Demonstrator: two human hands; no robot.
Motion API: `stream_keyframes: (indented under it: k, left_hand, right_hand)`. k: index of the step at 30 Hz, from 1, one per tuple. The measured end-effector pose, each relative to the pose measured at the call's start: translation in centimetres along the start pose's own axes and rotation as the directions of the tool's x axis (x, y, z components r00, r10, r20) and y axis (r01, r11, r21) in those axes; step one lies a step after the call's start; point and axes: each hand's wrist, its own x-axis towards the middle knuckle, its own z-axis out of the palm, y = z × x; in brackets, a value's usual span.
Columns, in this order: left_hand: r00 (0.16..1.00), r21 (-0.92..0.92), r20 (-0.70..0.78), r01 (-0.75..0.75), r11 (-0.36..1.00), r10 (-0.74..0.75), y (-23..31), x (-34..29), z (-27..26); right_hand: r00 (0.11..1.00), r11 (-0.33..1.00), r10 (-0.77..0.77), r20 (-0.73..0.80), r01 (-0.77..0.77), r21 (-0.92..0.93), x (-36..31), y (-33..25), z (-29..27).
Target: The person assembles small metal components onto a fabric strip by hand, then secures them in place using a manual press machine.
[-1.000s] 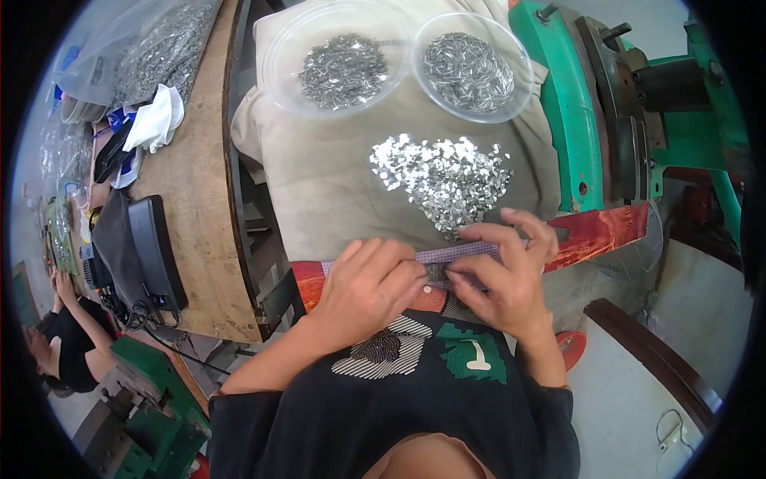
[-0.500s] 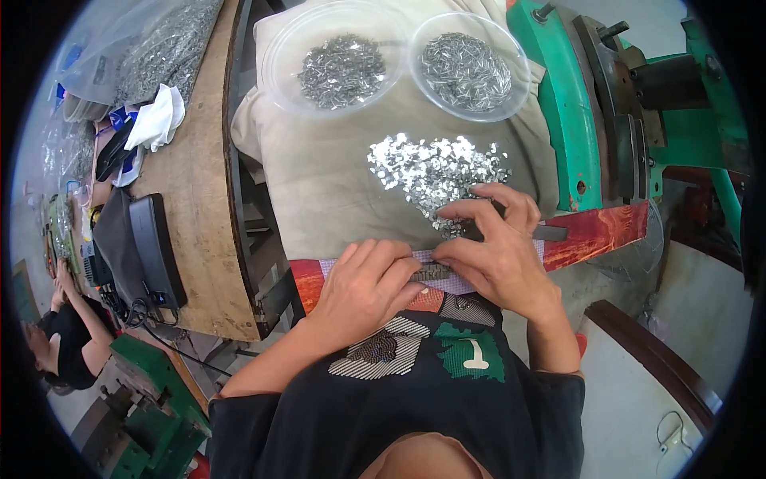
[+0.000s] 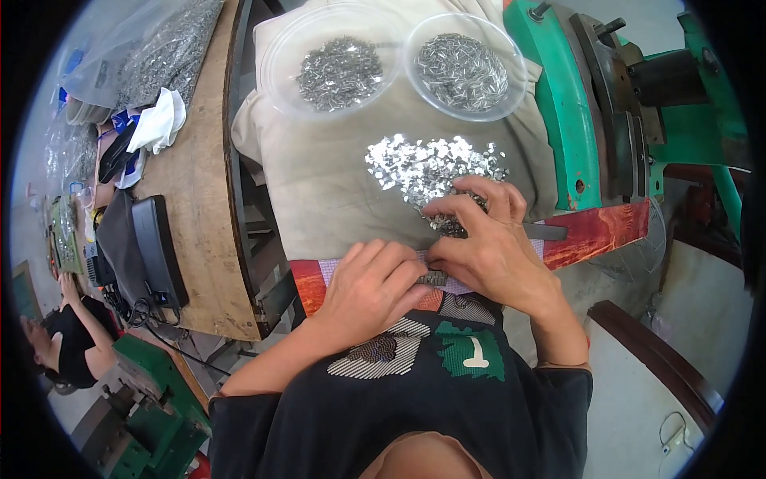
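My left hand (image 3: 369,283) is closed around a short, dark grey, ridged metal block (image 3: 432,278) near the front edge, close to my shirt. Only the block's right end shows; the fingers cover the rest. Over the lower side of a pile of small shiny silver metal pieces (image 3: 407,164) reaches my right hand (image 3: 496,243), its fingers curved and apart. Its index fingertip is at the pile, while the thumb comes down close to the block. Whether a tiny piece is at the fingertips cannot be seen. The pile lies on a beige cloth (image 3: 319,184).
Two clear round plastic containers, the left one (image 3: 275,76) and the right one (image 3: 511,104), hold thin metal pieces beyond the pile. A green machine (image 3: 562,112) stands at right. Leftward is a wooden table (image 3: 203,199) with a black device (image 3: 158,247); another person (image 3: 80,327) sits farther off.
My right hand has shifted slightly left across the lower side of the pile. The left hand has moved a little right with the block. The right container has slid slightly left.
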Motion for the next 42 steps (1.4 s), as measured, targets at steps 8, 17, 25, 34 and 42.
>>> stream_keyframes:
  k: [8, 17, 25, 34, 42]
  left_hand:
    - [0.999, -0.012, -0.032, -0.025, 1.000, 0.025, -0.1, 0.2, 0.9]
    - [0.999, -0.057, 0.023, 0.028, 0.998, -0.026, 0.0, 0.1, -0.4]
    - [0.998, 0.058, 0.045, -0.057, 0.997, 0.054, -0.4, -0.4, -0.6]
    - [1.000, 0.158, -0.021, 0.005, 0.987, -0.001, -1.0, -0.5, -1.7]
    - [0.997, 0.046, -0.049, 0.069, 0.997, -0.067, -1.4, -1.1, -1.9]
  right_hand:
    - [0.983, 0.997, 0.029, -0.182, -0.040, -0.059, -1.4, -0.2, 1.3]
    - [0.951, 0.987, 0.134, -0.277, -0.154, -0.051, -4.4, -2.3, 2.7]
    - [0.908, 0.979, 0.115, -0.404, -0.172, -0.108, -1.7, -1.1, 1.6]
    - [0.952, 0.955, 0.029, -0.306, -0.117, -0.272, 3.3, -0.4, 2.2]
    - [0.970, 0.966, 0.108, -0.220, -0.155, -0.209, 2.4, -1.0, 0.5]
